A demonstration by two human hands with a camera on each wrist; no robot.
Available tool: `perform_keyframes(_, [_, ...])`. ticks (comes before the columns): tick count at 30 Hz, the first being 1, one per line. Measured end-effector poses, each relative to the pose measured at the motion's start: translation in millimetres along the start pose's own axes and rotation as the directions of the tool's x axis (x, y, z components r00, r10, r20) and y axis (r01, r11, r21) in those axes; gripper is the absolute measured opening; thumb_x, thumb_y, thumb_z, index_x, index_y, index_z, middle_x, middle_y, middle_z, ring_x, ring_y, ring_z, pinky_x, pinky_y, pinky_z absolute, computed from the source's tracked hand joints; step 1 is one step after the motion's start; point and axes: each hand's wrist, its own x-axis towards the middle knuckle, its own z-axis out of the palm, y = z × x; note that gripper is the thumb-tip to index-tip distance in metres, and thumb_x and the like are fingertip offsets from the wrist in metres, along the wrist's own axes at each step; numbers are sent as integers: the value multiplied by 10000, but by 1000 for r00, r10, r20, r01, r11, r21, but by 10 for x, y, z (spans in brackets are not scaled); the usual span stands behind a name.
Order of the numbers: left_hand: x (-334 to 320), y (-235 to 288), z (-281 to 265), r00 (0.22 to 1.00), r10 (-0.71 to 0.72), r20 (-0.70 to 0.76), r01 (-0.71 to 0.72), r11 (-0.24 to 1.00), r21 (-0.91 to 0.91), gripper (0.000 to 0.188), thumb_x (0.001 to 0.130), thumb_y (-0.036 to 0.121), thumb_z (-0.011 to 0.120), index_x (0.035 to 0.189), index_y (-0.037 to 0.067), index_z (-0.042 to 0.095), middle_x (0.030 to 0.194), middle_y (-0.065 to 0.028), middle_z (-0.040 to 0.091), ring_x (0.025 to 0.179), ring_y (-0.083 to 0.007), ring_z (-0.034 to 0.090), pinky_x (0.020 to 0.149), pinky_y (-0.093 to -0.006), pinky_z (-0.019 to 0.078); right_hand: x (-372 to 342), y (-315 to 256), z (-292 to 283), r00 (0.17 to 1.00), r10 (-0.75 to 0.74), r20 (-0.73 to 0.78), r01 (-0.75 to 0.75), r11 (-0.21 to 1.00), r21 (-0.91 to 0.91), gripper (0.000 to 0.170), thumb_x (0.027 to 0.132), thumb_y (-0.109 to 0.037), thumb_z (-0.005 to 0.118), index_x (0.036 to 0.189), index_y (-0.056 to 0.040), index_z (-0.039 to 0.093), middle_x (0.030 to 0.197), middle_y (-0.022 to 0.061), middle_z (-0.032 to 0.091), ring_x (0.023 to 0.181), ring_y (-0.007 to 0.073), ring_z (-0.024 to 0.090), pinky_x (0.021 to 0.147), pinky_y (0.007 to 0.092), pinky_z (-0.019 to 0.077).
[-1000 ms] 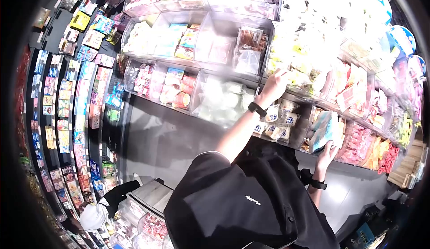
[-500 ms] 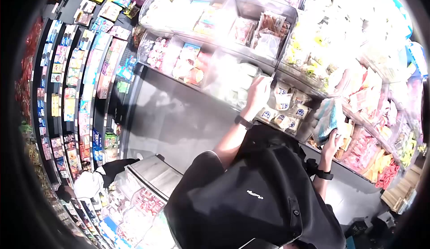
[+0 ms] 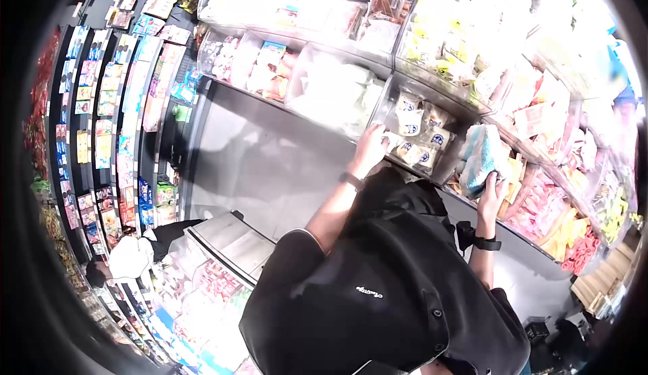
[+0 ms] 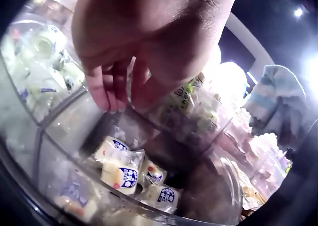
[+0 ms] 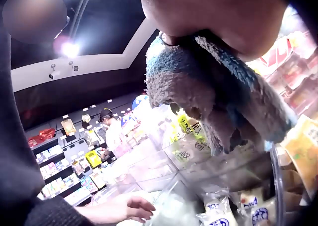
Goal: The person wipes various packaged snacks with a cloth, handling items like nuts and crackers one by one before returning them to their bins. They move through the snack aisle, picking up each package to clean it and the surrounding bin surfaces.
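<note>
The right hand (image 3: 491, 196) grips a fluffy blue, white and grey cloth (image 3: 480, 159), which hangs bunched over the bins. In the right wrist view the cloth (image 5: 184, 82) drapes below that hand (image 5: 218, 17). The left hand (image 3: 370, 151) is by the front corner of a clear bin of small wrapped white snacks (image 3: 409, 122). Seen from the left wrist, loosely bent fingers (image 4: 115, 89) hang above the wrapped snacks (image 4: 119, 176), with no held item visible. Whether they touch the bin wall cannot be told.
Clear bins of pale packets (image 3: 334, 91) stand left of the snacks, and bins of pink sweets (image 3: 543, 203) to the right. Shelves of packaged goods (image 3: 104, 132) line the far left. Another person (image 3: 131, 257) is at the lower left, near a second display (image 3: 233, 243).
The left hand has come from the yellow-labelled packets down and left to the snack bin's front corner. The right hand still grips the cloth, and the head view has shifted.
</note>
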Motion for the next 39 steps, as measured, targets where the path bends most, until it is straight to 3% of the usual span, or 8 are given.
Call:
perform_keyframes(7, [250, -430, 752, 865, -336, 373, 343, 938, 49, 410, 730, 189, 646, 1071, -23, 562, 1015, -252, 619, 1008, -384, 574, 845, -396, 457, -152, 48, -344, 996, 75, -39, -74, 996, 48, 370, 973, -116, 454, 1300, 31, 360, 1227, 98, 482, 1107, 169, 462, 969, 300, 346])
perform_keyframes(15, [481, -1166, 1537, 785, -564, 256, 601, 595, -534, 442, 693, -28, 683, 1087, -72, 489, 973, -190, 610, 844, -244, 638, 689, -330, 531, -360, 19, -648, 993, 83, -81, -87, 995, -45, 349, 962, -76, 441, 1288, 32, 377, 1208, 100, 474, 1107, 176, 451, 972, 302, 332])
perform_keyframes(16, [504, -1116, 1532, 823, -447, 350, 512, 320, -797, 476, 680, -75, 671, 1119, -41, 492, 1000, -161, 615, 859, -240, 639, 704, -330, 540, -374, 33, -698, 992, 89, -87, -94, 994, -52, 351, 960, -78, 444, 1287, 33, 379, 1213, 99, 470, 1113, 175, 447, 977, 301, 328])
perform_keyframes(24, [641, -750, 1450, 894, -275, 353, 447, 537, -716, 431, 681, -111, 629, 1088, -1, 540, 985, -95, 621, 928, -207, 622, 772, -313, 539, -426, 196, -951, 991, 68, -118, -76, 995, -64, 361, 986, -134, 425, 1310, 14, 370, 1244, 94, 478, 1131, 173, 456, 985, 306, 330])
perform_keyframes(28, [659, -660, 1512, 918, -341, 202, 359, 499, -789, 277, 583, -94, 729, 832, 2, 652, 783, -75, 664, 685, -166, 645, 555, -270, 517, -410, 180, -973, 991, 54, -121, -57, 998, -21, 363, 985, -142, 433, 1309, 10, 372, 1240, 92, 480, 1130, 168, 454, 984, 309, 330])
perform_keyframes(32, [670, -1249, 1854, 979, -202, -12, 172, 863, -476, 413, 639, -93, 696, 1026, -11, 576, 947, -92, 632, 850, -173, 627, 687, -291, 544, -376, 158, -971, 996, 30, -90, -35, 998, -55, 363, 985, -131, 427, 1308, 23, 366, 1236, 98, 479, 1131, 171, 450, 989, 307, 325])
perform_keyframes(34, [633, -832, 1610, 969, -205, 136, 234, 597, -767, 407, 697, -76, 675, 1085, -21, 570, 943, -70, 643, 827, -155, 629, 715, -274, 547, -363, 154, -954, 996, 29, -84, -32, 999, -38, 359, 985, -126, 426, 1305, 25, 367, 1235, 96, 476, 1127, 169, 448, 987, 301, 326])
perform_keyframes(39, [524, -626, 1274, 969, -185, 163, 246, 696, -674, 451, 787, -2, 645, 1206, -15, 477, 957, -36, 622, 823, -135, 626, 722, -260, 533, -276, 111, -819, 995, -3, -95, 8, 999, 47, 372, 960, -171, 496, 1262, 21, 393, 1171, 83, 482, 1065, 171, 461, 954, 299, 339])
